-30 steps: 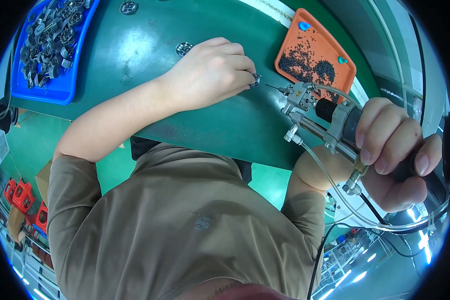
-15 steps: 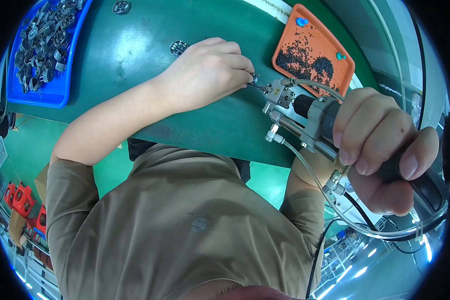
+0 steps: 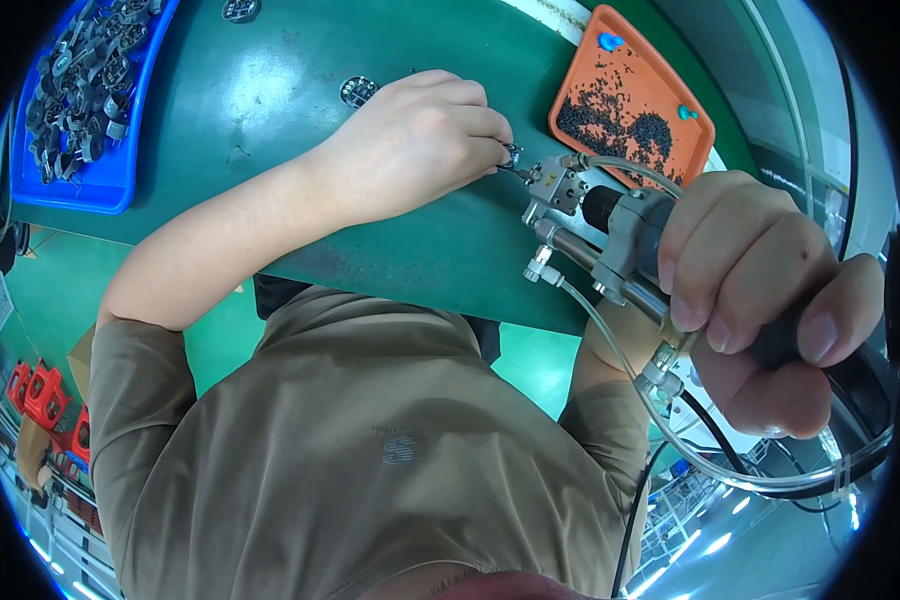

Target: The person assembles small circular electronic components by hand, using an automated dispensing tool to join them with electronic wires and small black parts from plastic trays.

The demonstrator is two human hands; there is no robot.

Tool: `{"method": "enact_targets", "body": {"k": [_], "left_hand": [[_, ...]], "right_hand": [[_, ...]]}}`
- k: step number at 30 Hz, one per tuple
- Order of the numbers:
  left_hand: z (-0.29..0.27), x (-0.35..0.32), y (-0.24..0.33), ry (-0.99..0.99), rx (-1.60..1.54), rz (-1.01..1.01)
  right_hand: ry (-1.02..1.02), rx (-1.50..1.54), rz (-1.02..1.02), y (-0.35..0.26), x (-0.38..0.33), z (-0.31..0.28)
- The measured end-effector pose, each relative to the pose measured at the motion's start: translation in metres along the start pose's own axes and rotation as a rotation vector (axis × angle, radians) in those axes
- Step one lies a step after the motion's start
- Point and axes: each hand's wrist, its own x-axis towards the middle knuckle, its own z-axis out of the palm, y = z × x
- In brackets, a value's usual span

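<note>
My left hand (image 3: 425,140) rests over the green table (image 3: 270,160), its fingers pinched on a small round motor-like part (image 3: 511,156), mostly hidden by the fingertips. My right hand (image 3: 760,270) is wrapped around the dark grip of a power screwdriver (image 3: 625,240) with a metal head and clear hoses. Its thin tip points left and meets the part at my left fingertips; whether it sits in a screw is too small to tell. Behind my left wrist lies another round part (image 3: 358,92) with a circuit face. One more such part (image 3: 240,10) is at the far edge.
A blue tray (image 3: 115,195) heaped with grey round parts stands at the far left. An orange tray (image 3: 595,60) at the far right holds many tiny black screw-like pieces and two blue-green knobs. A clear hose (image 3: 610,335) and a black cable (image 3: 630,520) hang at the right.
My right hand and the screwdriver have shifted very slightly. The left hand has crept a little up and right, still pinching the part. The tip stays at the part.
</note>
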Motion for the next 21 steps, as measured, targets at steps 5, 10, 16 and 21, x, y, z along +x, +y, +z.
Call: {"method": "enact_targets", "body": {"k": [5,10,16,21], "left_hand": [[-0.004,0.006,0.000,-0.016,-0.017,0.017],[-0.004,0.007,0.005,-0.057,0.019,0.069],[-0.013,0.008,0.030,0.051,0.045,0.112],[-0.052,-0.005,0.032,-0.075,0.305,0.043]], "right_hand": [[0.068,-0.128,0.034,-0.003,0.000,0.009],[0.234,-0.173,0.047,-0.013,0.012,0.037],[0.264,-0.035,-0.304,-0.034,-0.013,0.024],[0.280,-0.072,-0.341,-0.056,-0.006,0.028]]}}
